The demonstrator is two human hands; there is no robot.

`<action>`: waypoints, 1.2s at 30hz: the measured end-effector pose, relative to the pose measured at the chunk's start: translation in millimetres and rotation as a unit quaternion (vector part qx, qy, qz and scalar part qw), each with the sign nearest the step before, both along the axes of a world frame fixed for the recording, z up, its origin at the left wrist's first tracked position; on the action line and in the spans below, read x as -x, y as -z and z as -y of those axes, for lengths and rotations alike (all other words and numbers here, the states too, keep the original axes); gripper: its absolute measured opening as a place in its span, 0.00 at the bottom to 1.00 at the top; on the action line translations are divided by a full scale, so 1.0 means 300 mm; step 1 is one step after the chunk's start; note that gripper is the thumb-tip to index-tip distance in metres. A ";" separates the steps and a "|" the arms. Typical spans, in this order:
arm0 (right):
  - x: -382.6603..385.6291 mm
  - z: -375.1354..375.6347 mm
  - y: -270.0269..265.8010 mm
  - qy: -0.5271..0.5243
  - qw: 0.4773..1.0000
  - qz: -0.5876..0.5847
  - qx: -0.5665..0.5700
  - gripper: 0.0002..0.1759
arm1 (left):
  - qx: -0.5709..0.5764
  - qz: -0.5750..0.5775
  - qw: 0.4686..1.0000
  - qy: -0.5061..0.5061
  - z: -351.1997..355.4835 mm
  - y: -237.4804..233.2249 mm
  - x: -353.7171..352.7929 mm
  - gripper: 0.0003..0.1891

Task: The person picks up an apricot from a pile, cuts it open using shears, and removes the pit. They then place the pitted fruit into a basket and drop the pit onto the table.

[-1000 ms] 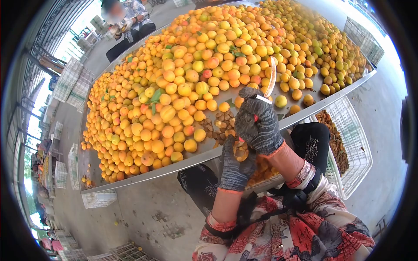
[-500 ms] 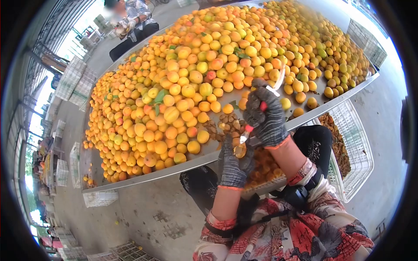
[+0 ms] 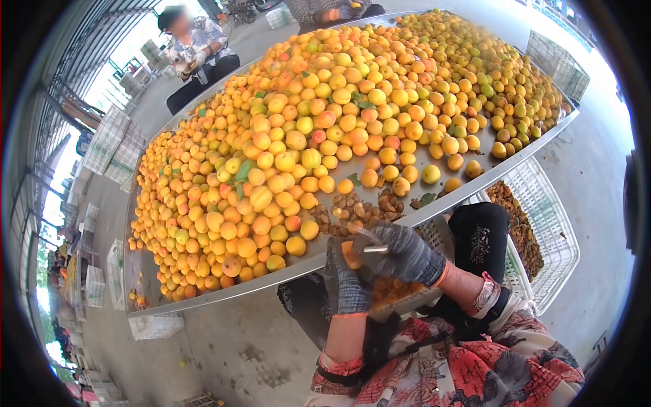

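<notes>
My left hand [image 3: 346, 281], in a dark grey knit glove, is closed around a piece of orange apricot [image 3: 351, 255] at the table's near edge. Close beside it, my right hand [image 3: 412, 254], gloved alike, grips a small knife-like tool [image 3: 375, 249]; its pale end points at the apricot, and motion blurs part of it. The fingers hide most of the handle. Just beyond both hands, a heap of brown apricot pits [image 3: 359, 209] lies on the metal table [image 3: 285, 273]. Whole apricots [image 3: 271, 142] are piled across most of that table.
Below my hands, a crate holds orange apricot pieces [image 3: 393, 292], partly hidden. To the right stands a white plastic crate [image 3: 559, 251] with brown pits inside. Across the table sits a person [image 3: 196, 51]; another person's sleeve [image 3: 315, 10] shows at the far edge. Stacked crates [image 3: 112, 142] stand left.
My right hand has come down and turned, bringing the tool low beside the left hand. The tool's white curved end no longer shows raised above the glove. The view has shifted slightly.
</notes>
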State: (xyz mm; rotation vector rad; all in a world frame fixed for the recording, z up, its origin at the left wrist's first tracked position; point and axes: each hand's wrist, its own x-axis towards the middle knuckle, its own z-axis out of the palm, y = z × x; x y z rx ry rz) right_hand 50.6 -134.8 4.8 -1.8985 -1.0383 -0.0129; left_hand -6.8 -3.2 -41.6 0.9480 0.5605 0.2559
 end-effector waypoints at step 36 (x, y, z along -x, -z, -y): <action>-0.100 -0.089 -0.254 -0.035 0.908 -0.418 -0.009 0.31 | -0.038 0.116 0.992 -0.008 -0.070 -0.161 0.004 0.22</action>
